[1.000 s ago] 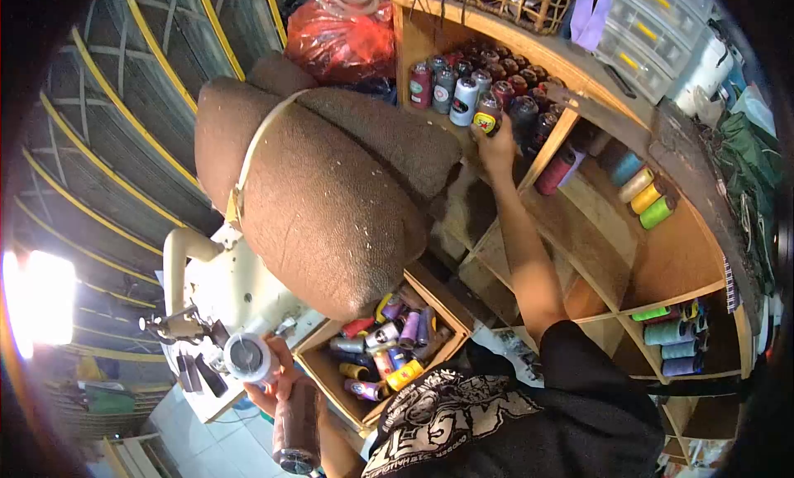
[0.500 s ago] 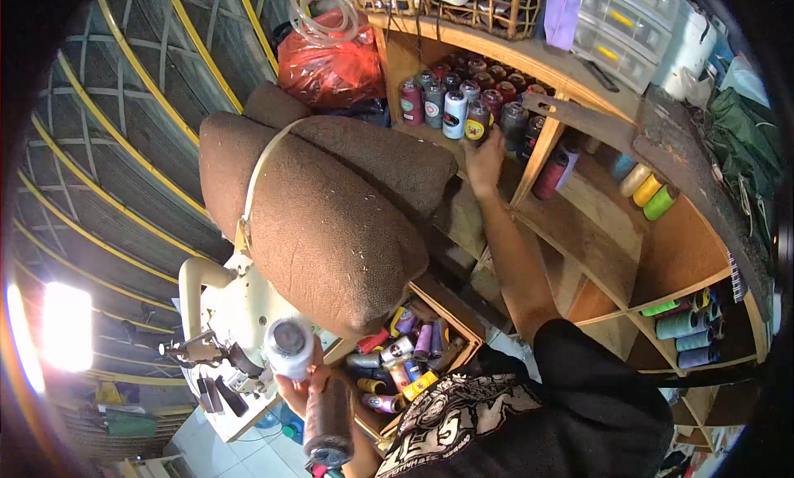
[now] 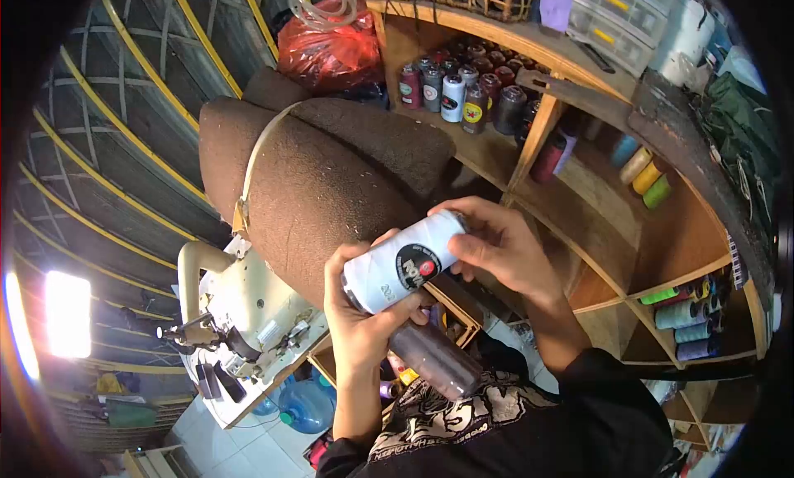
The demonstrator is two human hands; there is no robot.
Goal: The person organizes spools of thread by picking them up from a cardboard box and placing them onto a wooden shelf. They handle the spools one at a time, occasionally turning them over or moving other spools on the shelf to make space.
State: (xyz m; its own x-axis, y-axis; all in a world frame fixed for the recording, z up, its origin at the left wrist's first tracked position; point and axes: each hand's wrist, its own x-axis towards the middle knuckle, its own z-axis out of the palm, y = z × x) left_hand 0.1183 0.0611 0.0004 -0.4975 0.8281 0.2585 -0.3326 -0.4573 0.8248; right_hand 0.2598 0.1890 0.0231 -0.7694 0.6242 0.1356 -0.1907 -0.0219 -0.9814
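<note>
A white spool of thread point(image 3: 382, 289) with a round black label lies tilted across the middle of the view. My left hand point(image 3: 357, 333) is closed around its lower left end. Below that palm a dark brown spool of thread point(image 3: 437, 364) sticks out, also in the left hand's grip. At the upper right end of the white spool, my right hand point(image 3: 517, 255) grips it with thumb and fingers. A brown spool with a yellow label point(image 3: 474, 110) stands upright on the shelf, at the front of several other spools.
A big brown padded roll point(image 3: 306, 188) tied with a strap lies beyond my hands. To the left is a cream sewing machine point(image 3: 256, 300) on a white table. Wooden shelves point(image 3: 579, 222) with several spools fill the right. A blue water bottle point(image 3: 306, 408) stands below.
My right hand has left the yellow-labelled spool on the shelf and come down onto the white spool. My left hand has brought both spools up and right, turning the white label into view.
</note>
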